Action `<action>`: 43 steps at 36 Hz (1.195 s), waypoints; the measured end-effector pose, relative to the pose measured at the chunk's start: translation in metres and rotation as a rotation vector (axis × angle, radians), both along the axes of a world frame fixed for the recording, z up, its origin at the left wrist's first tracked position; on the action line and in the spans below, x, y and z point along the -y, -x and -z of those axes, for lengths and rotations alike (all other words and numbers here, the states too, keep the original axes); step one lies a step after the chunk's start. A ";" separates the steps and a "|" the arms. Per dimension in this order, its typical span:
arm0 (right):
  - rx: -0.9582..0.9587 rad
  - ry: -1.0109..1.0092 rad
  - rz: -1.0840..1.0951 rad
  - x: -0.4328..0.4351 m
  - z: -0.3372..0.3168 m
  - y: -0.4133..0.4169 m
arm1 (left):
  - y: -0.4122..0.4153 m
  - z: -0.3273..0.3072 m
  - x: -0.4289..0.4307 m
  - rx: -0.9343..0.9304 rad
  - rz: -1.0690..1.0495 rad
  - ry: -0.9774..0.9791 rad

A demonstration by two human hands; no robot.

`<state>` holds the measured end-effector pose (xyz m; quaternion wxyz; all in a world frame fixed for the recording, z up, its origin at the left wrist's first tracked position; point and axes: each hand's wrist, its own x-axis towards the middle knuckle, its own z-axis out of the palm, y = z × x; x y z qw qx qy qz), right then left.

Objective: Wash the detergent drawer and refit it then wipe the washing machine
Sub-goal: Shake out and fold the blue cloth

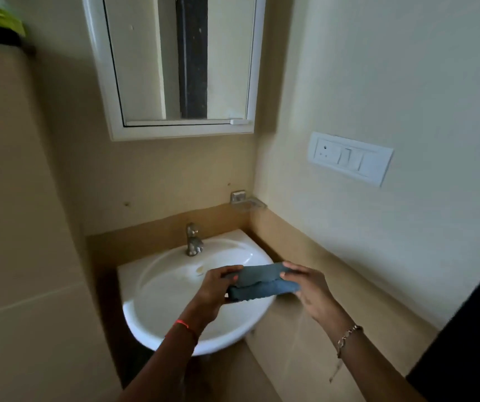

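Lower centre of frame: left hand (217, 285) & right hand (308, 288) each grip an end of a folded blue-grey cloth (259, 281), fingers curled round it, held over white basin (157, 288). Tap (193, 240) behind, mirror cabinet (175, 68) up top, switch plate (350, 158) on right wall.

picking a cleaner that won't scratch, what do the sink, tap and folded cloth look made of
The sink looks like glazed white ceramic: glossy, with soft highlights on the bowl. The tap is metal, probably chromed or steel: grey with dull reflections. The cloth is soft blue-grey fabric, maybe microfibre: matte, folded in thick layers.
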<state>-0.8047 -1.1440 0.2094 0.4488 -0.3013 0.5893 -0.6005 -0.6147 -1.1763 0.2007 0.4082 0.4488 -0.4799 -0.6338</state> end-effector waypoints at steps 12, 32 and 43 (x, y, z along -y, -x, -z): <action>-0.029 0.055 0.007 0.157 0.018 0.040 | 0.039 0.006 0.145 0.007 0.006 0.030; -0.892 0.229 -0.105 0.396 0.023 0.066 | 0.096 0.024 0.351 0.201 -0.252 0.214; -1.237 0.199 -0.227 0.415 0.051 0.063 | 0.105 0.039 0.372 0.435 -0.324 0.203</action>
